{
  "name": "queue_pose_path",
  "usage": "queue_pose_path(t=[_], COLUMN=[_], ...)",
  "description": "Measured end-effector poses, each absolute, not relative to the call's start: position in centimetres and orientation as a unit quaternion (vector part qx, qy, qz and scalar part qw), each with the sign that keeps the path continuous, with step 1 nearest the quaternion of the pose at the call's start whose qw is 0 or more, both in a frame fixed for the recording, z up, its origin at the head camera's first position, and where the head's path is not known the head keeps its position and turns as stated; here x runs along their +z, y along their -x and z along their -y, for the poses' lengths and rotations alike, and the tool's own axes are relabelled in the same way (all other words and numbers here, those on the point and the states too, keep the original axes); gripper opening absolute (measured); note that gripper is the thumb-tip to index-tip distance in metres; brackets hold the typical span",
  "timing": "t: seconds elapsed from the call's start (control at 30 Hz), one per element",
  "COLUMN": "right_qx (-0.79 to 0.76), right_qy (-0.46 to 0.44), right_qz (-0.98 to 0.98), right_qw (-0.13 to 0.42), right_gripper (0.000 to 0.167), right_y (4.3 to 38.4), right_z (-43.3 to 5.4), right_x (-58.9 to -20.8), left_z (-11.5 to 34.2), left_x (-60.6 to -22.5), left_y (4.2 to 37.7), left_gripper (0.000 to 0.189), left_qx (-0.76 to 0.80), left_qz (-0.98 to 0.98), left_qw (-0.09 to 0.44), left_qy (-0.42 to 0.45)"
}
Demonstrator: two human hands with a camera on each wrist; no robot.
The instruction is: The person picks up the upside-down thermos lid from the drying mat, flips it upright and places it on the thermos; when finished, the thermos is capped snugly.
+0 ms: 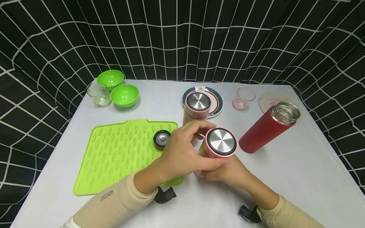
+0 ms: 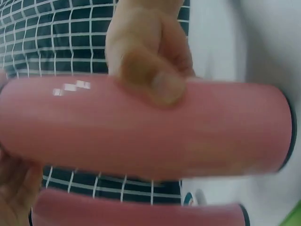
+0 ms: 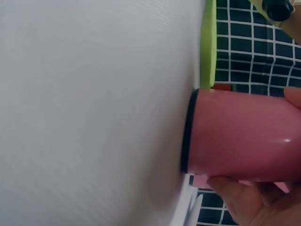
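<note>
Both hands are on the nearer pink thermos (image 1: 221, 141), which stands upright with a brushed silver lid on top. Around its upper part curl the thumb and fingers of my left hand (image 1: 182, 152), just below the lid. Lower down, my right hand (image 1: 228, 171) grips the body, partly hidden behind the thermos in the head view; its thumb lies along the pink side in the left wrist view. The dark base rim (image 3: 189, 132) is right at the white table. A second pink thermos (image 1: 198, 106) with a similar lid stands just behind.
At right is a lidless red thermos (image 1: 265, 129). A black-rimmed lid (image 1: 162, 139) lies on the green mat (image 1: 119, 155). Farther back are two green bowls (image 1: 124, 95), a clear glass (image 1: 98, 94), a blue-rimmed plate (image 1: 219, 101), a pink glass (image 1: 243, 98) and a pale plate (image 1: 266, 99).
</note>
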State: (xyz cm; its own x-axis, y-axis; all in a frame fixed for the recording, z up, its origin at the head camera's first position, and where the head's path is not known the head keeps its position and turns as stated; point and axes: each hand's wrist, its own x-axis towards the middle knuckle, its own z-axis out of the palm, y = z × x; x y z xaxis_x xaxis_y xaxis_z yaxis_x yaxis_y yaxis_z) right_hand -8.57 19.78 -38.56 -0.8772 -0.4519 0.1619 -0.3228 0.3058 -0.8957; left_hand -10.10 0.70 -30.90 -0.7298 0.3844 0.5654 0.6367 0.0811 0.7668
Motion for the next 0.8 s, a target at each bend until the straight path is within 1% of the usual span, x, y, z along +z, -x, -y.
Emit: queue_pose_path(t=[0.1, 0.17, 0.23, 0.33, 0.37, 0.47, 0.57, 0.7, 0.8], right_qx=[-0.542, -0.531, -0.521, -0.506, -0.502, -0.497, -0.504, -0.524, -0.531], right_qy=[0.259, 0.253, 0.243, 0.234, 0.235, 0.242, 0.236, 0.242, 0.255], right_qz=[-0.797, -0.807, -0.817, -0.829, -0.831, -0.832, -0.829, -0.813, -0.803], right_qw=[0.065, 0.056, 0.044, 0.035, 0.036, 0.052, 0.059, 0.073, 0.087], right_gripper=[0.045, 0.049, 0.056, 0.065, 0.065, 0.052, 0.051, 0.049, 0.047], right_y=[8.8, 8.7, 8.5, 8.3, 8.3, 8.4, 8.6, 8.8, 8.9], right_z=[-19.9, -20.1, -20.2, -20.3, -20.2, -20.1, -20.1, -20.4, -20.5], right_x=[-38.5, -38.5, -38.5, -38.7, -38.8, -38.9, -38.8, -38.5, -38.5], left_z=[-0.3, -0.2, -0.3, -0.7, -0.9, -1.2, -1.1, -0.8, -0.5], left_x=[-30.7, -30.6, -30.5, -30.5, -30.6, -30.7, -30.8, -30.9, -30.7], left_y=[10.5, 10.4, 10.1, 9.5, 9.4, 9.2, 9.6, 10.3, 10.5], left_gripper=[0.065, 0.066, 0.068, 0.074, 0.075, 0.075, 0.069, 0.067, 0.067], left_qx=[-0.585, -0.568, -0.548, -0.516, -0.51, -0.507, -0.537, -0.581, -0.565], left_qz=[0.719, 0.731, 0.75, 0.787, 0.795, 0.801, 0.771, 0.731, 0.747], left_qw=[0.069, 0.058, 0.054, 0.063, 0.07, 0.094, 0.104, 0.065, 0.034], left_qy=[0.368, 0.373, 0.367, 0.333, 0.322, 0.305, 0.326, 0.351, 0.349])
